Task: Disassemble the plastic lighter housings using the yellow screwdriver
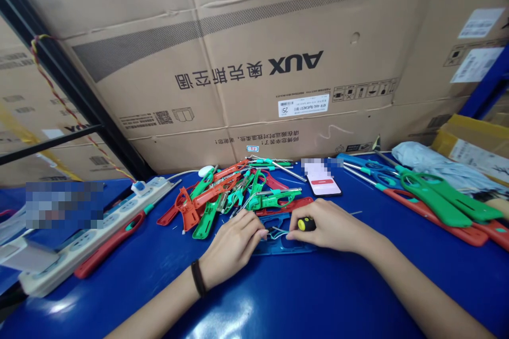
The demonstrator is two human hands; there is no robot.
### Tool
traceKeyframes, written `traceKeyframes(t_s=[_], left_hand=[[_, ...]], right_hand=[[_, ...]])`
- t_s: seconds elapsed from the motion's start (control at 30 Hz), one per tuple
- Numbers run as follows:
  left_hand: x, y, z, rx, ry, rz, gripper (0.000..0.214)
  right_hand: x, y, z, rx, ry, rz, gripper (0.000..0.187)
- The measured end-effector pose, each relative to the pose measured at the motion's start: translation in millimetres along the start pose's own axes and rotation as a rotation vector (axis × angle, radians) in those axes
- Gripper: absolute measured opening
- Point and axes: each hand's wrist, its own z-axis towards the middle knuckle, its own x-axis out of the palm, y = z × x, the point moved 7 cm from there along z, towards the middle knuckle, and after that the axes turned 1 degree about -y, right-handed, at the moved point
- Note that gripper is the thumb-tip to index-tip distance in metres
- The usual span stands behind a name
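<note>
My left hand [234, 241], with a dark band at its wrist, is closed, fingertips pinched at a small black part [271, 229] with thin pale wires [280, 233]. Opposite it, my right hand [324, 225] is closed too, with a screwdriver [306, 224] tucked in it. Only the yellow-and-black handle end shows clearly. My right thumb and fingertip meet at the wires. Beneath both hands lies a blue plastic lighter casing [284, 248], partly covered by my fingers. Just beyond is a heap of opened long lighters and casing halves in green [207, 220] and orange [217, 190].
A phone [326, 186] lies behind my right hand. Assembled long lighters in green [433, 198] and red [445, 217] are piled at right. On the left are a power strip [85, 238] and a red lighter [111, 246]. A large cardboard box [246, 26] stands behind the blue table.
</note>
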Motion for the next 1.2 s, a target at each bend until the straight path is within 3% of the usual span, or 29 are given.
traceKeyframes(t_s=[0.23,0.4,1.2], left_hand=[[-3.4,1.1,-4.2,0.073,-0.072,0.000,0.016],[-13.9,-2.8,-8.5,0.129,-0.126,-0.016,0.028],[-5.9,-9.2,-11.8,0.224,-0.123,-0.048,0.022]], right_hand=[[3.7,4.6,-3.1,-0.028,0.025,-0.047,0.014],[7.0,9.4,-7.1,-0.024,0.059,-0.058,0.010],[8.8,-1.5,-2.8,0.009,0.013,-0.142,0.011]])
